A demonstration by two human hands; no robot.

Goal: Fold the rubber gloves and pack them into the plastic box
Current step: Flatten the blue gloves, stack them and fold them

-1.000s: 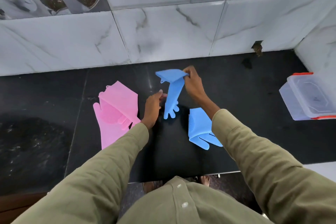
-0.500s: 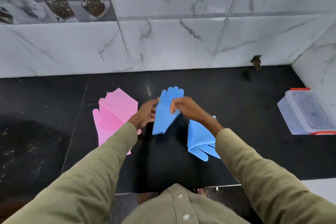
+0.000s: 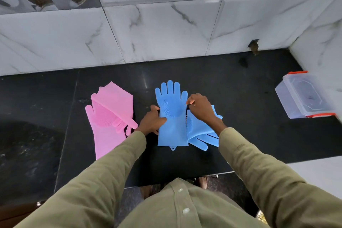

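A blue rubber glove [image 3: 172, 116] lies flat on the black counter, fingers pointing to the wall. My left hand [image 3: 150, 121] pinches its left edge, thumb on top. My right hand [image 3: 199, 106] pinches its right edge near the little finger. A second blue glove [image 3: 202, 133] lies partly under my right wrist, fingers toward me. Two pink gloves [image 3: 109, 114] lie overlapped at the left, one folded across the other. The clear plastic box [image 3: 303, 96] with orange clips stands at the far right, its lid on.
The black counter [image 3: 240, 98] meets a marble-tiled wall at the back and on the right. Its front edge runs just before my body. A small brown hole [image 3: 254, 46] shows low on the back wall.
The blue glove, held hanging in the air a second ago, has been turned over and laid flat on the counter. Both hands came down with it and now hold its side edges.
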